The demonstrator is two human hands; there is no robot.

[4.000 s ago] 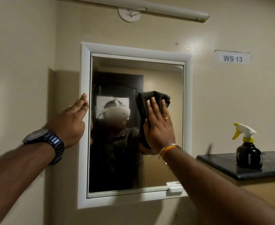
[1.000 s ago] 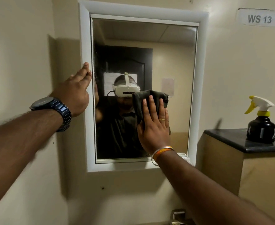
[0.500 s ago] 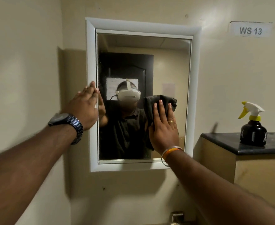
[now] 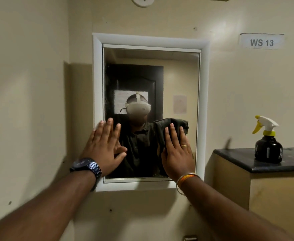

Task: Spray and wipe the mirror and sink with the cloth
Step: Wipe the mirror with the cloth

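Observation:
A mirror in a white frame hangs on the cream wall ahead. My right hand lies flat on a dark cloth, pressing it against the lower right of the glass. My left hand, with a watch on the wrist, rests open with fingers spread on the lower left of the mirror, over the frame's inner edge. A black spray bottle with a white and yellow trigger stands on the dark counter at the right. The sink is out of view.
A dark stone counter on a beige cabinet juts out right of the mirror. A "WS 13" label is stuck on the wall above it. The top of a metal tap shows at the bottom edge. A side wall stands close on the left.
My left hand has slid from the frame's left edge onto the glass, lower down. My right hand with the cloth has shifted slightly right and down. The view has tilted up a little.

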